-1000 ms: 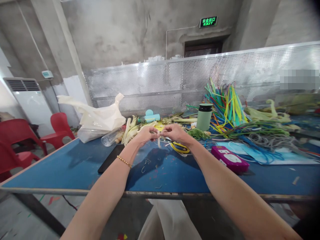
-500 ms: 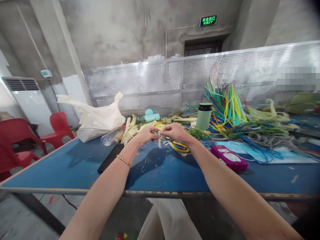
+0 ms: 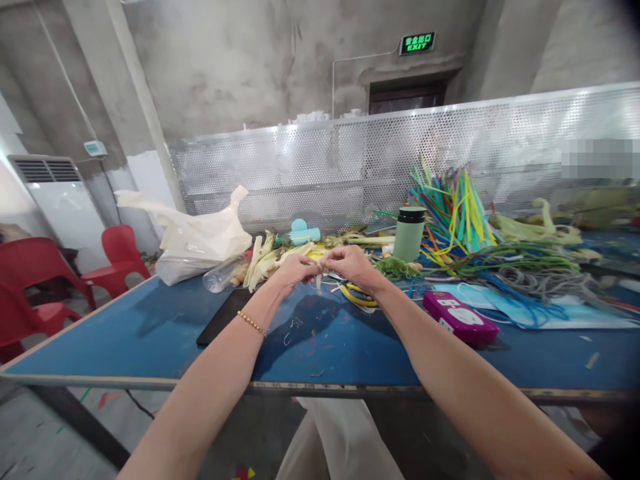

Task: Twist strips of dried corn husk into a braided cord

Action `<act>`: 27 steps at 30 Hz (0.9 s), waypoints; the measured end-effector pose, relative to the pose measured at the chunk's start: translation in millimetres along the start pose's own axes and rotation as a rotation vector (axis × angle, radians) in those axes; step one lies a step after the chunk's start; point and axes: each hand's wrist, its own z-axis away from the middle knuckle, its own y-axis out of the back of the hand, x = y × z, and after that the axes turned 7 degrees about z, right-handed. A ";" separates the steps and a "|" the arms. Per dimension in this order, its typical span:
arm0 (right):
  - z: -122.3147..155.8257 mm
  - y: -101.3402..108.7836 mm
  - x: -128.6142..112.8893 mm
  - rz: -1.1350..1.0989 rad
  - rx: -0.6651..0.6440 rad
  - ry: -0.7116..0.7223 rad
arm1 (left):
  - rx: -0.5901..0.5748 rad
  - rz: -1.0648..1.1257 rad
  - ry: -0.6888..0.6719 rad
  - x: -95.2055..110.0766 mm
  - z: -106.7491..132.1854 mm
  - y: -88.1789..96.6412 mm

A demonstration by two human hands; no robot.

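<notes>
Fingertips (image 3: 313, 268) of the left hand (image 3: 294, 271) and the right hand (image 3: 351, 263) meet in a narrow pinch on a thin pale strip (image 3: 319, 284). Its short end hangs just below them, above the blue table top (image 3: 150, 333).

Nearer than the fingers, the blue surface shows through to the table's front edge, flecked only with small scraps. Left of them it runs wide to the slanting side edge, with a flat black slab (image 3: 220, 317) lying close by. Right of them it is crowded: a magenta rectangular box (image 3: 459, 318) lies near, with a tangle of green and grey cords (image 3: 520, 270) beyond it. A perforated metal screen (image 3: 300, 173) closes the far side.

Knuckles hide how the strip sits between the pads. A yellow looped thing (image 3: 359, 297) just under the right hand is half covered by the wrist and hard to make out.

Beyond the fingers to the right, a green cylindrical flask with a dark lid (image 3: 409, 233) stands upright and closed. Further left, a cream plastic bag (image 3: 200, 240) slumps. Its contents cannot be seen. A clear plastic bottle (image 3: 220, 275) lies on its side against it.
</notes>
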 end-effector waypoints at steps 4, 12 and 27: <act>0.5 -0.3 0.1 0.007 0.004 0.007 | -0.018 -0.011 -0.018 0.7 0.8 0.8; 2.5 2.7 -6.4 -0.019 0.023 -0.010 | -0.036 0.089 -0.039 -2.9 -1.5 1.3; 2.6 0.7 -8.3 -0.021 0.060 -0.004 | -0.037 0.030 -0.075 3.1 2.1 2.0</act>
